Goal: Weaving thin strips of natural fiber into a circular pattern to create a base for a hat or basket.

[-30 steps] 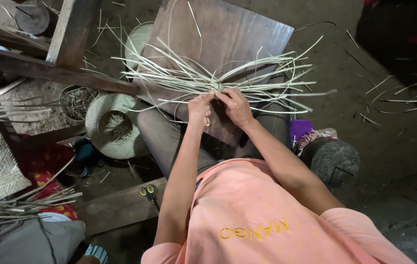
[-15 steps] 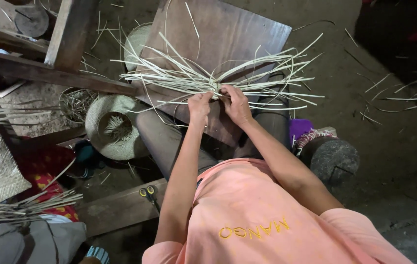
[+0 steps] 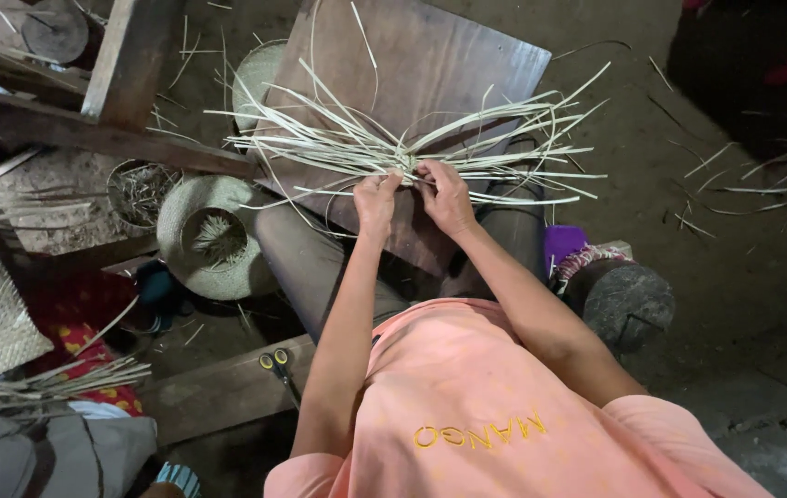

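Both hands pinched on the crossing centre of a fan of pale palm-leaf strips [image 3: 467,152]: left hand [image 3: 377,201] and right hand [image 3: 444,195] side by side, nearly touching, fingers curled closed on the strands. Strips spread flat over a dark wooden board [image 3: 430,65] resting across the knees. To the left on the floor, a woven hat [image 3: 181,231]; lower, yellow-handled scissors [image 3: 275,362] on a wooden plank [image 3: 218,392].

Dim, soft light falls from above on the sharp centre, while the corners sink into dark, slightly stretched shadow.
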